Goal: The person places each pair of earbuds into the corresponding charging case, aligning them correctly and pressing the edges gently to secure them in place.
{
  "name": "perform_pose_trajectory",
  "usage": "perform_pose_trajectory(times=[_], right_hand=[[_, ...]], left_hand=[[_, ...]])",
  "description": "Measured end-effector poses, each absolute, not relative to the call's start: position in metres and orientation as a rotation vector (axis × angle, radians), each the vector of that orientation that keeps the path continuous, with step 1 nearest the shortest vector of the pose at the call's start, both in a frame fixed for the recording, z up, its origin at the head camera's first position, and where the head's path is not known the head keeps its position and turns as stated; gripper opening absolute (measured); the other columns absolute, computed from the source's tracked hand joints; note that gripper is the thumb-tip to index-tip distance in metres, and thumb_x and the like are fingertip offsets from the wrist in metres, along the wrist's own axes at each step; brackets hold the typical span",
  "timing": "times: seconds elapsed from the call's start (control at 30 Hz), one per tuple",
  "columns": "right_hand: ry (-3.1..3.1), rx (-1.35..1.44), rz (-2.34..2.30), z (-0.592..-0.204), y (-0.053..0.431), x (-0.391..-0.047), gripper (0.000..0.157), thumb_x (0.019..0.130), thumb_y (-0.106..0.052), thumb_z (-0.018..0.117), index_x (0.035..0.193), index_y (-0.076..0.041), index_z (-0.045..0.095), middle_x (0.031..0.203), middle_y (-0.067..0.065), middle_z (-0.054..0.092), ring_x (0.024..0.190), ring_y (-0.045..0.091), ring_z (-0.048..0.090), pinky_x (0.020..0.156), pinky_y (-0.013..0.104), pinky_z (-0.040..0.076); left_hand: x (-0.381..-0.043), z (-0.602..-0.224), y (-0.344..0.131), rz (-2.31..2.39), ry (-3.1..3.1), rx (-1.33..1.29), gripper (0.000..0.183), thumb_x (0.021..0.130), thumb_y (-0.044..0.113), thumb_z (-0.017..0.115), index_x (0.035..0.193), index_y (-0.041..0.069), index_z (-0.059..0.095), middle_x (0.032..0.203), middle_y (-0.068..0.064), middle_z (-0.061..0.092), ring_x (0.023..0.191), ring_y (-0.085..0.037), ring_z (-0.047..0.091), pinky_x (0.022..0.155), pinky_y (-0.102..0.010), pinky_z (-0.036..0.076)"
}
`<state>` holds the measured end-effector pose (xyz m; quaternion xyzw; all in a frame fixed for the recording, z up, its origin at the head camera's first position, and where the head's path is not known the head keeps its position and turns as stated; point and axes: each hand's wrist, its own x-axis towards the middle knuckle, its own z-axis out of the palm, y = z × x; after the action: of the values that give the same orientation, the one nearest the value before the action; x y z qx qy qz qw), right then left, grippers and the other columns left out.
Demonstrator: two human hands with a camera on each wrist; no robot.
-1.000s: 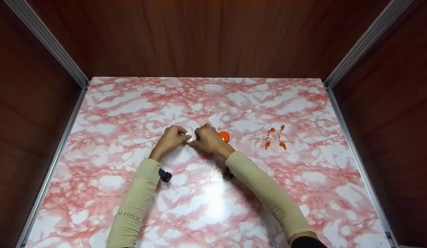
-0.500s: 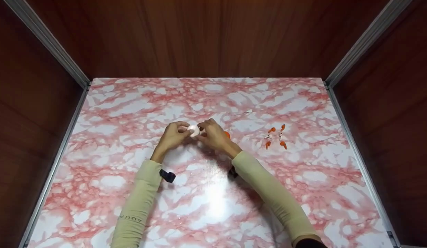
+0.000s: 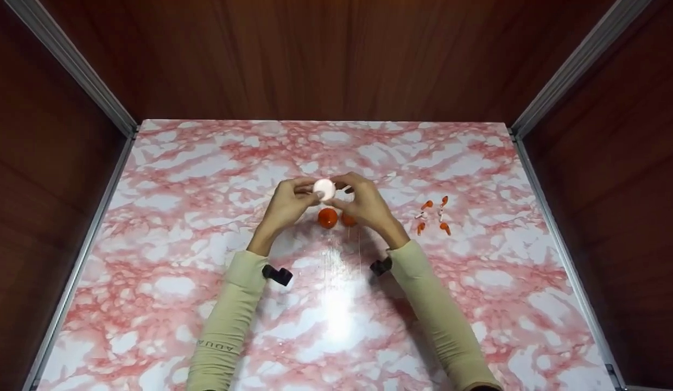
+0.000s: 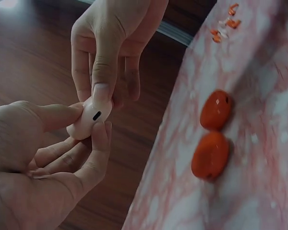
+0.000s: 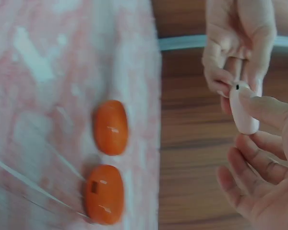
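Observation:
A rounded white earbud charging case [image 3: 324, 189] is held up over the table between both hands. My left hand [image 3: 289, 202] pinches its left side between thumb and fingers. From the other side my right hand [image 3: 367, 202] grips it too, its thumb on the shell in the right wrist view. The left wrist view shows a small dark port on the white case [image 4: 89, 120]. Two orange earbud cases lie on the table beneath the hands, one [image 3: 328, 218] in plain sight, the other [image 3: 348, 218] partly covered by the right hand.
To the right lies a group of loose earbuds, several orange ones [image 3: 445, 228] and two white ones [image 3: 440, 215]. The red-and-white marbled table [image 3: 206, 304] is bounded by dark wood panels [image 3: 325, 60] at the back and both sides.
Both hands have moved right and away from the body, bringing the white case along and turning its round face into view. One orange case, hidden before, now shows below the hands.

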<state>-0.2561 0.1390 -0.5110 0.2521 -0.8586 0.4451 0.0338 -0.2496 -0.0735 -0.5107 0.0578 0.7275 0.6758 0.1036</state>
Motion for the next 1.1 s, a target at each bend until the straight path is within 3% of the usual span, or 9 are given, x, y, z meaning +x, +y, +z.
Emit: perform_pose_trajectory(times=[0.17,0.33,0.57,0.87,1.1], right_hand=[[-2.594,0.693,1.54,-0.492,0.151,-0.251,0.034,0.095,-0.016,0.08,0.126,-0.006,0.073,0.114,0.014,0.076,0.105,0.03,0.072,0.095,0.05,0.062],[-2.527,0.607,1.632,-0.475,0.159,-0.247,0.023,0.098,-0.015,0.075,0.118,-0.004,0.077,0.108,0.015,0.078,0.099,0.025,0.073,0.094,0.047,0.061],[-2.507,0.546,1.729,-0.466,0.166,-0.245,0.023,0.099,-0.02,0.076,0.115,-0.005,0.08,0.111,0.014,0.08,0.096,0.024,0.074,0.092,0.04,0.061],[-2.542,0.574,1.716,-0.46,0.17,-0.24,0.021,0.099,-0.021,0.076,0.113,-0.007,0.081,0.109,0.012,0.08,0.099,0.023,0.073,0.094,0.044,0.06],[-2.53,0.585,1.718,-0.459,0.174,-0.243,0.019,0.099,-0.018,0.074,0.113,-0.006,0.081,0.108,0.013,0.079,0.095,0.017,0.07,0.086,0.027,0.058]], left_hand=[[-0.245,-0.495,-0.063,1.995,2.188,0.245,0.035,0.098,0.008,0.073,0.132,0.0,0.069,0.12,-0.022,0.075,0.104,-0.025,0.075,0.093,-0.036,0.065],[-0.238,-0.482,-0.054,1.989,2.244,0.337,0.033,0.098,0.012,0.075,0.129,0.004,0.072,0.118,-0.017,0.077,0.105,-0.026,0.075,0.09,-0.031,0.065],[-0.232,-0.473,-0.046,2.027,2.253,0.441,0.033,0.096,0.007,0.076,0.128,0.0,0.072,0.118,-0.02,0.077,0.108,-0.026,0.075,0.092,-0.029,0.064],[-0.231,-0.476,-0.041,2.032,2.171,0.447,0.035,0.096,0.008,0.077,0.129,-0.003,0.072,0.122,-0.022,0.076,0.109,-0.028,0.076,0.095,-0.032,0.064],[-0.235,-0.471,-0.039,1.986,2.196,0.438,0.033,0.094,0.011,0.079,0.125,-0.001,0.074,0.117,-0.02,0.078,0.103,-0.027,0.076,0.093,-0.032,0.064]])
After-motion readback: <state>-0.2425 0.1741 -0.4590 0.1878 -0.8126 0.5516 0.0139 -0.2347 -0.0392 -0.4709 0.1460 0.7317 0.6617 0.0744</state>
